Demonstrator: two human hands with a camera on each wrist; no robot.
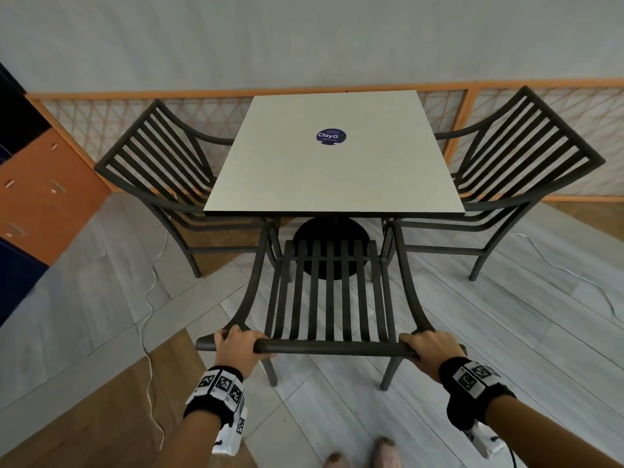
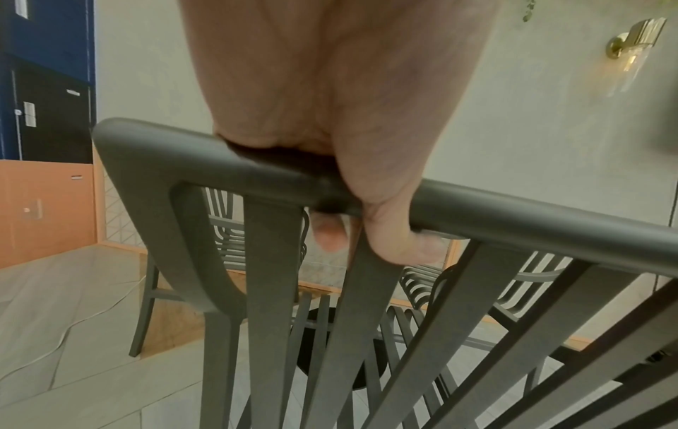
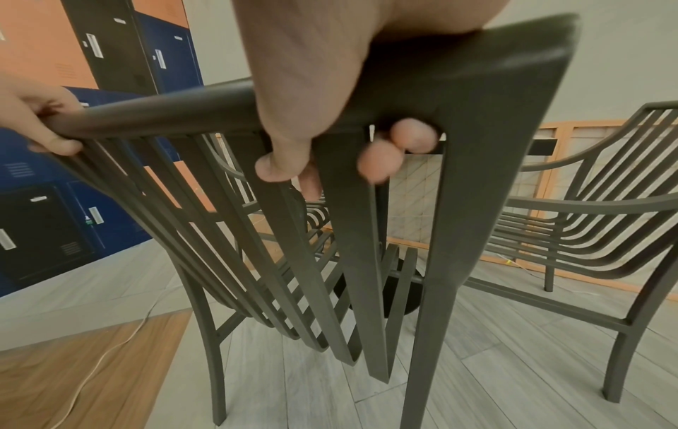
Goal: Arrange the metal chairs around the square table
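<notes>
A pale wall (image 1: 304,38) and a low lattice railing (image 1: 216,103) are seen behind the square table (image 1: 331,163), with orange, blue and black lockers (image 1: 37,197) at the left. The table is flanked by a left chair (image 1: 158,170) and a right chair (image 1: 526,157), each drawn in at its side and turned toward the top. A third chair (image 1: 332,292) is set at the near side, its seat slats running straight toward the table and its front just short of the black round base (image 1: 329,231). A white cable (image 1: 152,298) is trailed across the floor (image 1: 489,325) past the left chair. Both arms are stretched forward. The top rail is gripped near its left end by the left hand (image 1: 238,346) and near its right end by the right hand (image 1: 432,347), fingers wrapped over, thumbs under. A round sticker (image 1: 331,136) is stuck on the tabletop.
</notes>
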